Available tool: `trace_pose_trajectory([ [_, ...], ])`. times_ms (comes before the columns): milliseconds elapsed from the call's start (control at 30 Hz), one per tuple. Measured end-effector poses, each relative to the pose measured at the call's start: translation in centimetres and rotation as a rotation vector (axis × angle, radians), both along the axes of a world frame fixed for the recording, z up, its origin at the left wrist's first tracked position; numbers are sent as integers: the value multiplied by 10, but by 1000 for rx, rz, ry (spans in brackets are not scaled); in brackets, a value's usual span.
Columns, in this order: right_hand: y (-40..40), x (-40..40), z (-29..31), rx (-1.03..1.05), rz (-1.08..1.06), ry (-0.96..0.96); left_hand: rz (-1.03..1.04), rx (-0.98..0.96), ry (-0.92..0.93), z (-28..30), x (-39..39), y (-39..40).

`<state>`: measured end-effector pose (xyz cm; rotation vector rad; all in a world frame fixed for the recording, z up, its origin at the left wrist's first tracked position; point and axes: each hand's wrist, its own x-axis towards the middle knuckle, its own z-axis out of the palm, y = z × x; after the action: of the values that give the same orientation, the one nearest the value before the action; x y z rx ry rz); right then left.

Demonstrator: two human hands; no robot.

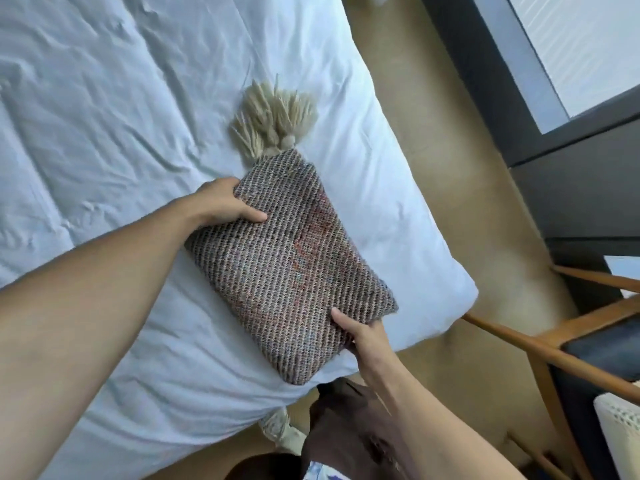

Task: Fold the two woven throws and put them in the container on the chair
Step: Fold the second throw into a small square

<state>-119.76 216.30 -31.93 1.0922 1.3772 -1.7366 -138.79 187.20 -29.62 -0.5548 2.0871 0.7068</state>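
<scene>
A folded woven throw, grey-brown with faint red and blue patches, lies on the white bed near its corner. A cream tassel fringe spreads from its far end. My left hand grips the throw's far left edge, thumb on top and fingers hidden beneath. My right hand grips the near right edge the same way. The white woven container shows at the right edge, on the wooden chair. A second throw is not clearly in view.
The white bedding is wrinkled and fills the left side. Tan floor runs between the bed and a dark window frame. A bit of pale fabric hangs below the bed's edge, near my dark clothing.
</scene>
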Motion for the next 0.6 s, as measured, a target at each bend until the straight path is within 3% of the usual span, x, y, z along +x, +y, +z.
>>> trace_pose_trajectory([
  [167,-2,-54,31,-37,71,52,322,20,217,40,77,-46],
  [300,-38,-123,78,-51,258,227,707,42,398,89,149,-77],
  [467,-87,-173,115,82,420,465,1021,7,649,123,196,-85],
  [533,-99,-170,107,238,540,470,1043,-150,573,102,205,-83],
  [600,-107,-154,90,601,754,585,1011,-378,427,75,211,-74],
])
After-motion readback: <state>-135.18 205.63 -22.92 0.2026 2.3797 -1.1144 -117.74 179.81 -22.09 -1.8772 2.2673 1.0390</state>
